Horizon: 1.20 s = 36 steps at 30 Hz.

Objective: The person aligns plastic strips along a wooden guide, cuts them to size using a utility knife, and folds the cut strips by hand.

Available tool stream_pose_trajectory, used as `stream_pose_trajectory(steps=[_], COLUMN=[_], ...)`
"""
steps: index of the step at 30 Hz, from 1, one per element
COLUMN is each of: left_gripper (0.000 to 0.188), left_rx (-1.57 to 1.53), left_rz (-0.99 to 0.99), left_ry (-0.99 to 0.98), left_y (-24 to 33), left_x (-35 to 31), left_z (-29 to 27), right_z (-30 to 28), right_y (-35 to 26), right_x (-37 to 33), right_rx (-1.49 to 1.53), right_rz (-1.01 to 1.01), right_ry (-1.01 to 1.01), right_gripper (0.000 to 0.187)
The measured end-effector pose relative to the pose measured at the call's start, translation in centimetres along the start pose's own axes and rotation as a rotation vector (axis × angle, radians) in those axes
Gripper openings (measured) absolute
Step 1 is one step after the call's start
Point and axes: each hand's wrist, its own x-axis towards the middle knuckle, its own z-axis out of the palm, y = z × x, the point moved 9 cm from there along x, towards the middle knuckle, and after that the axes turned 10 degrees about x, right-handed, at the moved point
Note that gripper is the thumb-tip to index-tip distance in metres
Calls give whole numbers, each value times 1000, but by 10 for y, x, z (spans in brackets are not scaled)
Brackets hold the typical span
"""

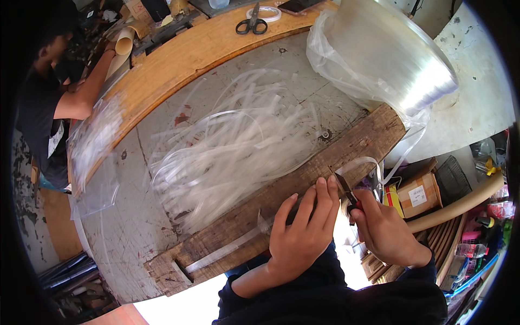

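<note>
Right hand [389, 230] clamped on snap-off knife [350, 194], blade at wooden plank [355, 142]. Left hand [303, 230] spread flat on plank. Clear plastic strip [364, 160] across plank, right part. Cut-strip pile [233, 157] beyond plank; big translucent spool [384, 49] past plank's right end.

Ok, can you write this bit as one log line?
left hand: over wooden plank; right hand: holds utility knife; clear strips: piled on grey table
</note>
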Motion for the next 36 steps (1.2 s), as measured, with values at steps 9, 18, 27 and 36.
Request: stream_pose_trajectory(steps=[9, 18, 27, 36], left_gripper=[25, 23, 17, 12], left_rx=[14, -14, -20, -20], left_rz=[2, 3, -158, -221], left_ry=[1, -50, -102, -105], left_y=[-1, -3, -11, -14], left_x=[0, 1, 10, 10], left_z=[1, 5, 15, 16], right_z=[1, 1, -2, 0], right_y=[-11, -8, -11, -13], right_x=[-1, 5, 9, 18], right_rx=[-185, -199, -144, -205], right_rz=[-160, 106, 189, 139], right_ry=[101, -38, -106, -71], right_gripper=[30, 22, 25, 31])
